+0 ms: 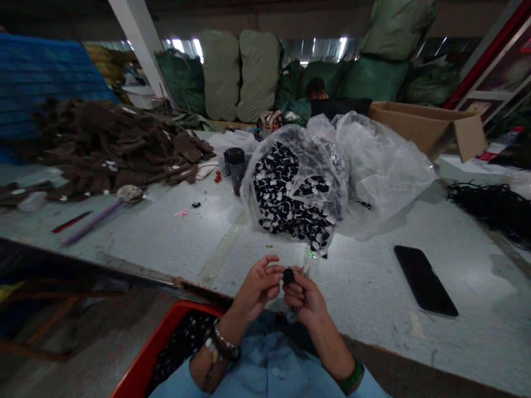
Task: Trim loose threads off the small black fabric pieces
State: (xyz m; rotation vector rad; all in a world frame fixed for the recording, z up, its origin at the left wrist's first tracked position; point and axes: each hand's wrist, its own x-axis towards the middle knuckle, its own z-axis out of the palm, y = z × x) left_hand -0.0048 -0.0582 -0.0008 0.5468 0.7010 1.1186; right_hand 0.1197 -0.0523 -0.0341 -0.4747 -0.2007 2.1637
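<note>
Close in front of my body, a small round black piece (288, 276) sits between my two hands. My right hand (306, 298) is closed, pinching the piece between thumb and finger, with some thin clear material hanging from the same hand. The thumb and a fingertip of my left hand (259, 287) touch the piece's left side, its index finger raised and curved. Beyond the hands, a clear plastic bag (290, 188) lies open on the table (357, 298), full of small black and white pieces. Some of them spill at its mouth.
A black phone (425, 281) lies at the right. Brown gloves (112, 143) are heaped at the left, near a purple-handled tool (93, 222). A dark cup (235, 168) stands beside the bag. Below the table edge, a red bin (143, 354) holds small pieces. A person's head (316, 88) shows behind.
</note>
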